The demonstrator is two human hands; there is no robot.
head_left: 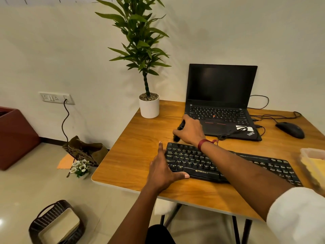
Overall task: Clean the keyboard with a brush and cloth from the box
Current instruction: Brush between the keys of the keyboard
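Observation:
A black keyboard lies across the wooden table. My left hand rests flat at the keyboard's left end, fingers straight, thumb along the front edge. My right hand reaches over the keyboard's back edge and grips a black brush, whose dark tip points down at the table just behind the keyboard. At the right edge stands a clear plastic box with something yellow inside, perhaps a cloth.
An open black laptop stands behind the keyboard, a black mouse and cables to its right. A potted plant occupies the far left corner. On the floor: a woven basket, a fallen flower bouquet, a brown box.

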